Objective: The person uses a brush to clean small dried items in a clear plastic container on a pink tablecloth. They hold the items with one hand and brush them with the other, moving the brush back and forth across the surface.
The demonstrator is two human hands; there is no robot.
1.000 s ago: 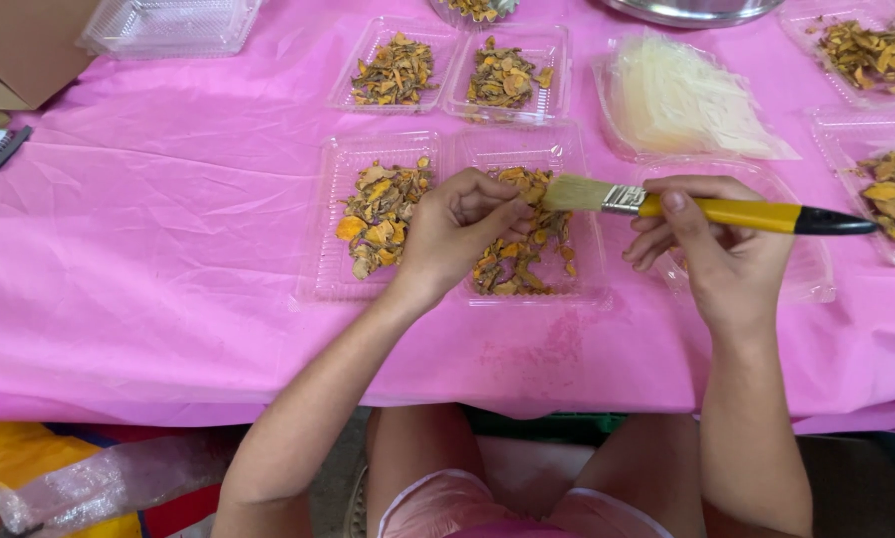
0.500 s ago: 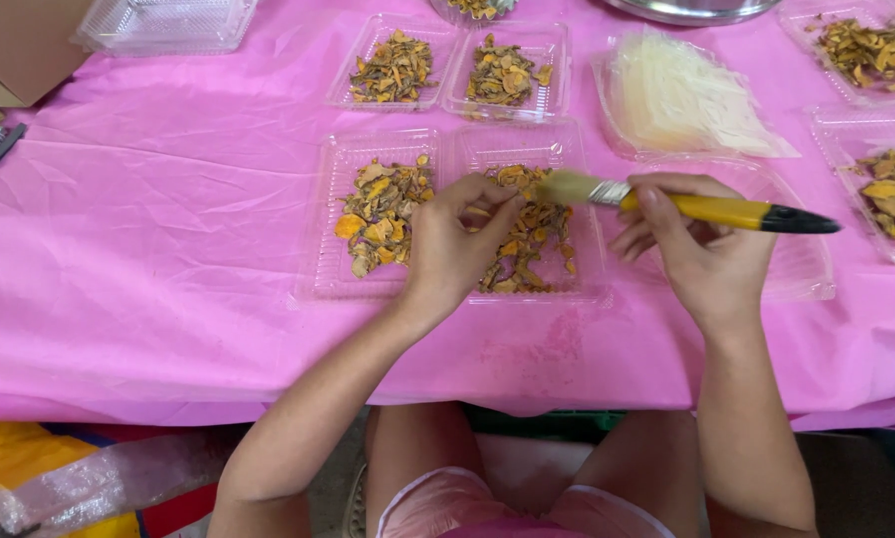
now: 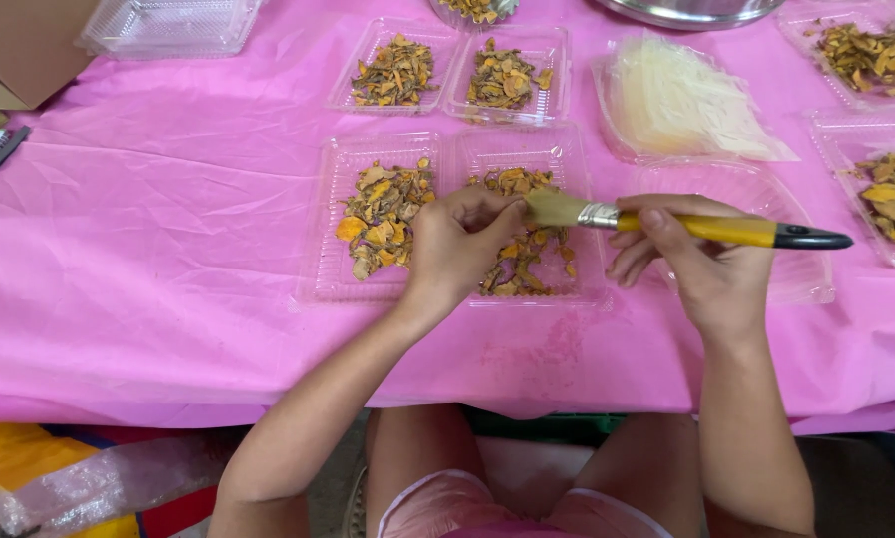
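The right hand (image 3: 701,261) gripped a yellow-handled brush (image 3: 686,225) lying level, bristles pointing toward the left hand (image 3: 457,244), which pinched a dried piece touching the bristle tip, just above the clear tray (image 3: 582,289) of orange-brown slices.

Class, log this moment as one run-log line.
left hand: over right tray | right hand: holds paintbrush | bristles by left fingers
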